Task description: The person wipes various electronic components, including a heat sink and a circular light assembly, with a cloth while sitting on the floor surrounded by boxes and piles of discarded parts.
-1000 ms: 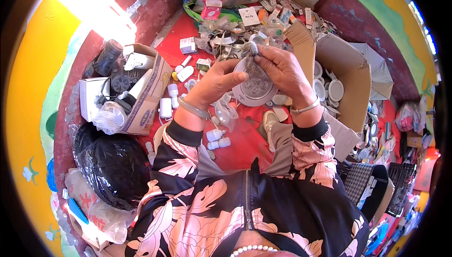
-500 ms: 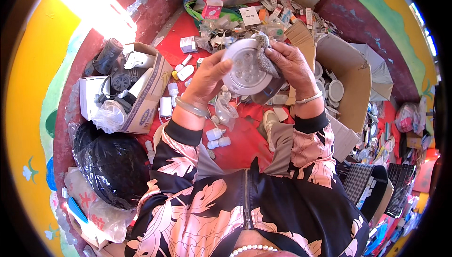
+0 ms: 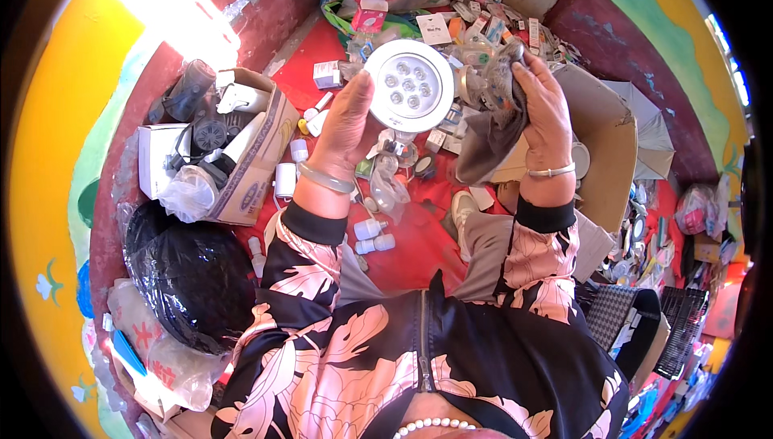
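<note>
"What crowds the space?"
"A big open carton at right, partly behind the right hand; a black bag, near left; a packed box beyond it."
"And the hands?"
"The right one grips a dark cloth. The left hand holds the round lamp by its left edge, far centre."
"Anything smaller?"
"White bulbs, nearer."

1. We wear a shiny black jacket with pink leaf print, ribbed black cuffs and a metal-toothed zip.
2. Our left wrist has a pale round bangle; our right, a thin silvery bracelet.
3. We wear a white-beaded necklace, grey-brown trousers and a pale shoe.
</note>
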A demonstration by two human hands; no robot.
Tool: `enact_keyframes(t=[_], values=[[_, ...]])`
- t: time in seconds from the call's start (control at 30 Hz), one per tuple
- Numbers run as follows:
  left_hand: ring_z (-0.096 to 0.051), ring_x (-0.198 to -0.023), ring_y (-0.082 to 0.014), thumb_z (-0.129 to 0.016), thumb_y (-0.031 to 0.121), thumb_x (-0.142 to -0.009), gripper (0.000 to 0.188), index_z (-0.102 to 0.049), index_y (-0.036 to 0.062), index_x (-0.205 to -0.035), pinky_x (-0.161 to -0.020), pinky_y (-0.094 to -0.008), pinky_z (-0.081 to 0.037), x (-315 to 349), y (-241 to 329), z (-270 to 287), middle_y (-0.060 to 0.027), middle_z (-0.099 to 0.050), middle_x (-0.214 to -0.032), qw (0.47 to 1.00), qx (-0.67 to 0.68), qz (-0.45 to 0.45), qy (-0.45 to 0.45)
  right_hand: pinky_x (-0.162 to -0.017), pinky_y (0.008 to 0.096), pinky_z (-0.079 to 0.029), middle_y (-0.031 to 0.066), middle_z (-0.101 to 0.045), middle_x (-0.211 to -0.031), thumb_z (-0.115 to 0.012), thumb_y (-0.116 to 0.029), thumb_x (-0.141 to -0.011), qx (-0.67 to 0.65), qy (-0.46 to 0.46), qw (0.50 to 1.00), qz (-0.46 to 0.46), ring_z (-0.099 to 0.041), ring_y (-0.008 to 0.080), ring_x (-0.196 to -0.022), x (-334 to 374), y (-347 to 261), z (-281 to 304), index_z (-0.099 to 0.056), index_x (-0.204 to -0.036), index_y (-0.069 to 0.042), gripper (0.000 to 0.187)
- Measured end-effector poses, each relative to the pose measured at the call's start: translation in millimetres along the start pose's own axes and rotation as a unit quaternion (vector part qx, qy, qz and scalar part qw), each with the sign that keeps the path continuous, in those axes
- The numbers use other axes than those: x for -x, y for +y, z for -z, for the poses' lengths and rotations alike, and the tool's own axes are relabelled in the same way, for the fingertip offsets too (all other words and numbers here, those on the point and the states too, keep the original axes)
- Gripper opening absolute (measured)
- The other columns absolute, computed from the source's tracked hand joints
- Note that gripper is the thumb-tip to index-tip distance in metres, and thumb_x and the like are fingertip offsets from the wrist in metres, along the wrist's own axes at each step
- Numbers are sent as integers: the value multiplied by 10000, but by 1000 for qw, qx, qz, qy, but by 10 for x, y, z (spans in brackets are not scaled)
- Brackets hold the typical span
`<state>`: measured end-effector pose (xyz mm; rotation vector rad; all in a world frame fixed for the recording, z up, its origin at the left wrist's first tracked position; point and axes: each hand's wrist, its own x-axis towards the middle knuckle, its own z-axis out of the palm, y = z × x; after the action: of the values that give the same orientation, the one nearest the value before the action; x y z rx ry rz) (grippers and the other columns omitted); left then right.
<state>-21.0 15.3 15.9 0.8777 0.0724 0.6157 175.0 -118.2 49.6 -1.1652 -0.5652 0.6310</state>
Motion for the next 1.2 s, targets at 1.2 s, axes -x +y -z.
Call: enact_keyframes(t=[1.2], values=[[-537, -1123, -239, -460, 549, -881, 700, -408, -21, -1284, -957, -382, -451, -20, 78, 72, -148, -526, -1237, 991, -11, -72, 109, -932, 358, -414, 159, -563, -1219, -519, 61, -685, 495, -325, 740, 319, -505, 311, -1172, 472, -92, -519, -625, -1089, -11, 424]])
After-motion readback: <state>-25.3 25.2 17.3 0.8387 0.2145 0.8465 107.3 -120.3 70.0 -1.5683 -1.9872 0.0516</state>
